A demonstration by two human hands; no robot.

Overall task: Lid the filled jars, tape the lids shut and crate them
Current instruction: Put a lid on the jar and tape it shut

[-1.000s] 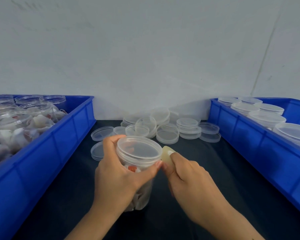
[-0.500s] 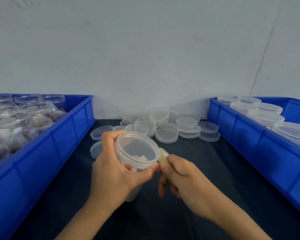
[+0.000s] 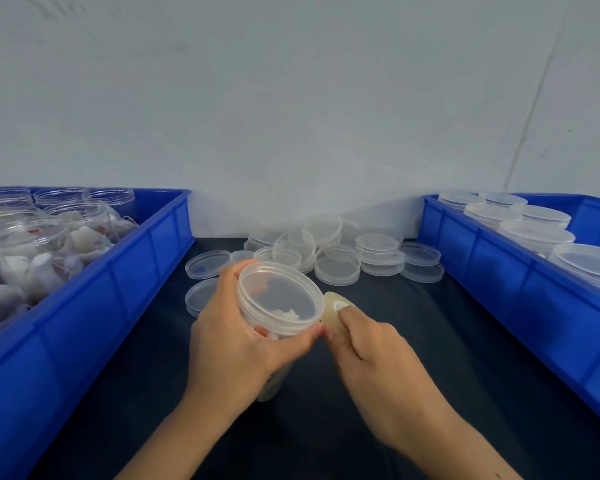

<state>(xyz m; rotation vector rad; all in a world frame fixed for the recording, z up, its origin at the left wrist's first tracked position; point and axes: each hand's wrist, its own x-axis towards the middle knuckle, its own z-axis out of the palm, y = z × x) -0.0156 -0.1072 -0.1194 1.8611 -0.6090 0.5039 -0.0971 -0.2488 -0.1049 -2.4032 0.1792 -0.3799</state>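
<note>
My left hand (image 3: 236, 344) grips a clear plastic jar (image 3: 278, 299) with white and red contents, tilted with its clear lid facing me and to the right. My right hand (image 3: 371, 355) holds a roll of clear tape (image 3: 333, 308) against the jar's right side, at the lid's rim. My left thumb meets the right fingers just below the rim. The jar's lower part is hidden behind my left hand.
A blue crate (image 3: 94, 306) on the left holds open filled jars (image 3: 49, 244). A blue crate (image 3: 520, 299) on the right holds lidded jars (image 3: 534, 233). Loose clear lids (image 3: 336, 258) lie heaped on the dark table (image 3: 413, 341) by the wall.
The jar has been tilted and turned in my left hand, its lid now facing more to the right. My right hand has kept the tape roll at the rim.
</note>
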